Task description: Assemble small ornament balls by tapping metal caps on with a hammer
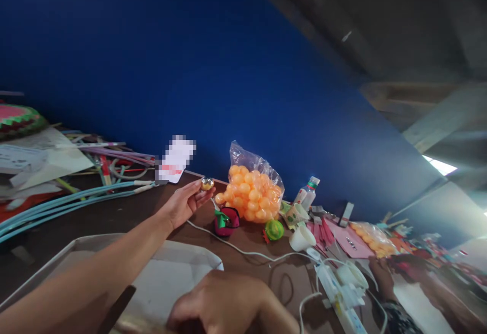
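My left hand [187,203] reaches out over the brown table [114,215], palm up, pinching a small shiny gold ball [207,184] between thumb and fingertips. Just right of it stands a clear plastic bag of orange balls [251,192]. My right hand [224,306] is a closed fist at the bottom edge, over an open white cardboard box [171,278]; what it grips is hidden.
A red pouch [227,221], green lid [274,229], paper cups [302,237], bottle [307,193], white cable and power strip [338,293] lie right. Blue hoops [72,199], sticks and papers lie left. Another person's arm [384,283] rests far right. A blue wall stands behind.
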The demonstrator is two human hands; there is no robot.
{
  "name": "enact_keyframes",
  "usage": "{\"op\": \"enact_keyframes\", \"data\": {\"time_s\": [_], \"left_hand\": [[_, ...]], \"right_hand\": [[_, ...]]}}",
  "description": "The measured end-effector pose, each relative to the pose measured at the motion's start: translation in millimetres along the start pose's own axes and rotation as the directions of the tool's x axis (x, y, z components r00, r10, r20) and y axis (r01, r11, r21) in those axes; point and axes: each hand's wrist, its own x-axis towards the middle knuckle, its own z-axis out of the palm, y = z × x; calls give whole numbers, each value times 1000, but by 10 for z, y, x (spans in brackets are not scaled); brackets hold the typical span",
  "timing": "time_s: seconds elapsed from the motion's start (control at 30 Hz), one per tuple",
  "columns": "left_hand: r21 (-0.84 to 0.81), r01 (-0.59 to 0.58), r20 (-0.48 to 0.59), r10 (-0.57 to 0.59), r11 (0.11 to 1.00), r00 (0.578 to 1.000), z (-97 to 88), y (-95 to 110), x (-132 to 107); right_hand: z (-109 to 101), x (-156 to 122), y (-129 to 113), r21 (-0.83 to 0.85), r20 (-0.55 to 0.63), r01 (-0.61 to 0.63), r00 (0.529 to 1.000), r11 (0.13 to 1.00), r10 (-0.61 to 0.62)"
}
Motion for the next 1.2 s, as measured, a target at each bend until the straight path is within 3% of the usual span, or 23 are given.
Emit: {"op": "enact_keyframes", "data": {"time_s": [0.1,0.2,0.27,0.37,0.47,0.53,0.67,1.2], "left_hand": [[-7,5,-9,-5,1000,1000,-1,1,1],[-12,7,-24,-7,1000,1000,-3,6,4],[-9,8,-30,-9,1000,1000,3,13,3],[1,23,-68,-23,1000,997,27,26,-8],[0,25,-96,-25,1000,995,52,39,-22],[7,20,-88,-19,1000,996,58,45,-24],[22,10,-67,-9,1000,998,40,42,-13],[7,4,-9,-4,1000,1000,-29,-10,33]], "right_hand": [[-68,-171,15,337,-152,48,988,940,4],[-19,-143,61,639,-373,198,925,743,75],[19,-53,101,680,-520,314,844,662,133],[12,66,157,640,-697,465,686,612,207],[-53,106,210,619,-778,576,544,534,315],[-96,107,245,620,-784,630,499,467,368],[-128,117,299,611,-789,667,472,426,393],[-90,182,291,621,-784,610,502,493,366]]}}
